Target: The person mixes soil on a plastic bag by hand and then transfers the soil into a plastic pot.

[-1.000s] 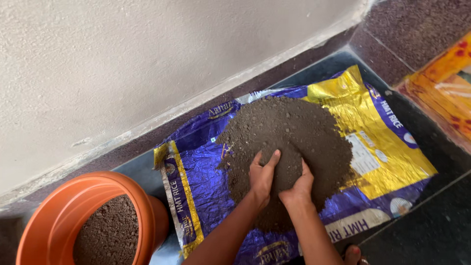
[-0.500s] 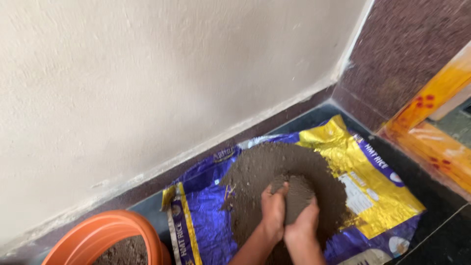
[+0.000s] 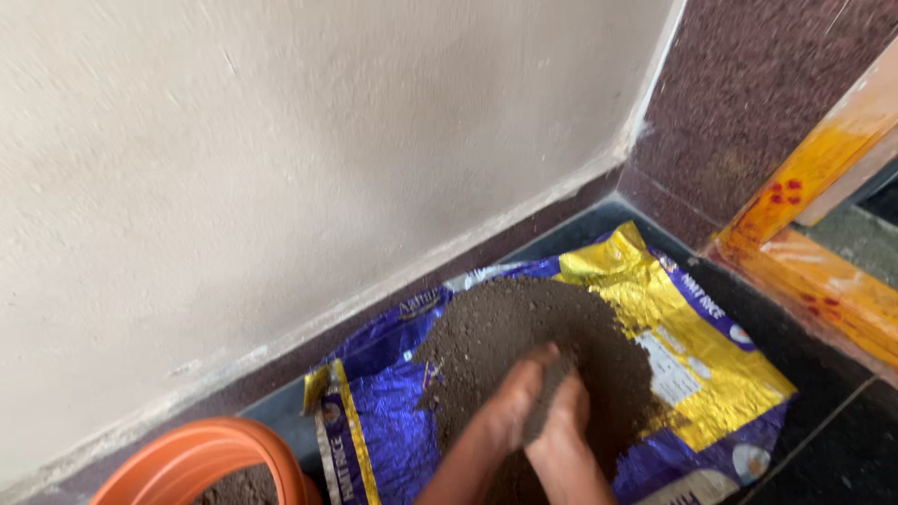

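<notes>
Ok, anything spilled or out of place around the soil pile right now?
Nothing stands out. The soil pile sits on the flattened purple and yellow bag, with no soil visible on the dark floor. Both hands, left hand and right hand, cup a clump. They are blurred.

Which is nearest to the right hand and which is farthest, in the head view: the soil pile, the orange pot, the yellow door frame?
1. Soil pile: touching the right hand, which cups a clump together with the left hand.
2. Yellow door frame: up at the right edge.
3. Orange pot: bottom left corner, beyond the left hand.
</notes>
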